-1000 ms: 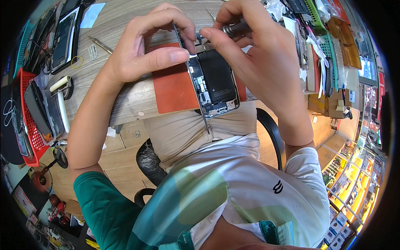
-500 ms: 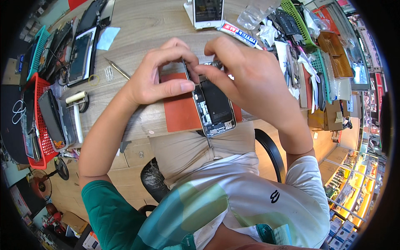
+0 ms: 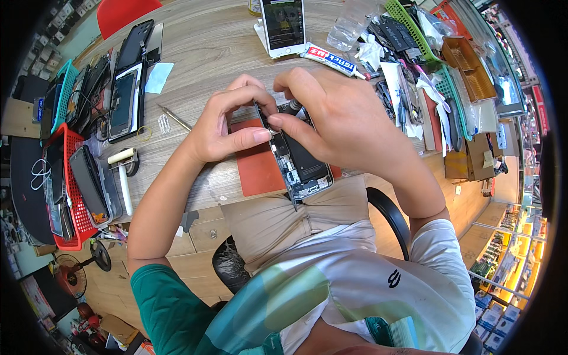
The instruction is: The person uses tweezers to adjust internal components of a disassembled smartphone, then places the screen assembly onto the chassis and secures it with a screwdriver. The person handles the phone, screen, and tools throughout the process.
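An opened phone [image 3: 303, 155] rests tilted over the front edge of the table, its black battery and silver inner parts showing. Under it lies a reddish-brown mat [image 3: 257, 170]. My left hand [image 3: 228, 127] grips the phone's upper left edge, thumb on the near side and fingers curled round the far side. Over the phone's upper end, my right hand [image 3: 337, 115] is closed in a pinch, thumb and index finger meeting beside the left fingertips. Whatever it pinches is hidden by the fingers. A dark round part [image 3: 294, 106] shows beneath the right hand.
A white phone [image 3: 284, 29] stands upright at the back, near a glue tube [image 3: 332, 59]. Left of my hands lie a metal pen-like tool [image 3: 174, 117] and a white-handled roller [image 3: 125, 177]. Red [image 3: 77, 189] and green [image 3: 408, 23] baskets of parts flank the table.
The whole view has shifted slightly, so the table's far side shows more. Both hands keep nearly the same hold at the phone's upper end.
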Demonstrator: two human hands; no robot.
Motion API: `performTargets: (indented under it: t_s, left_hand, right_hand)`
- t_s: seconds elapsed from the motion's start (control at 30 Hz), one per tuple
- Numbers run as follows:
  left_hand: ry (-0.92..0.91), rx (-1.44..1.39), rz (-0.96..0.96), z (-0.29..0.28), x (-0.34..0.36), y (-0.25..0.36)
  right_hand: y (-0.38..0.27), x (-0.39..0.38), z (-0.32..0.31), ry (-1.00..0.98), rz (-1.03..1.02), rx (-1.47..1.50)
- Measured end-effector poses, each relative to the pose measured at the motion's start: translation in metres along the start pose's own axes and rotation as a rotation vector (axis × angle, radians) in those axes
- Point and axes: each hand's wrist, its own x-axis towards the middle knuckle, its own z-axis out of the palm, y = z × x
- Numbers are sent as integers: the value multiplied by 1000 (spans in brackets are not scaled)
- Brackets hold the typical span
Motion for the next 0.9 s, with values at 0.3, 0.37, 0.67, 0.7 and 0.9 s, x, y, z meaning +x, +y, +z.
performTargets:
  t_s: [0.3, 0.37, 0.67, 0.7, 0.9]
  left_hand:
    - [8, 13, 11, 0, 2, 0]
    - [29, -85, -48, 5, 1, 6]
    - [5, -70, -27, 3, 2, 3]
    - [13, -110, -50, 5, 2, 5]
    - [-6, -100, -64, 2, 1, 6]
  right_hand:
    - [-2, 1, -3, -21, 20, -35]
    - [-1, -1, 1, 48, 0, 28]
    - [-3, -4, -5, -54, 62, 27]
    - [0, -6, -1, -25, 41, 66]
    - [-3, -4, -10, -167, 97, -8]
